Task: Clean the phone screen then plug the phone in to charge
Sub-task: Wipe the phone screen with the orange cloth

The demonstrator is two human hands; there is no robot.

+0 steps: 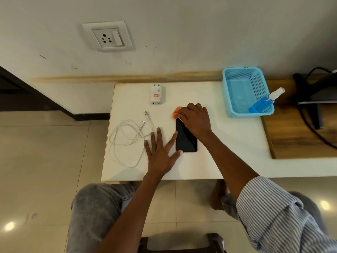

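Observation:
A black phone lies screen up on the white table. My right hand presses an orange cloth onto the phone's far end; most of the cloth is hidden under the hand. My left hand lies flat with fingers spread, its thumb and forefinger touching the phone's left edge. A white charging cable is coiled to the left of that hand. A white charger adapter lies at the table's far edge. A wall socket sits above on the wall.
A blue plastic basket stands at the back right of the table, holding a tilted blue spray bottle. Right of the table are a wooden surface and black cables. My knees are under the table's near edge.

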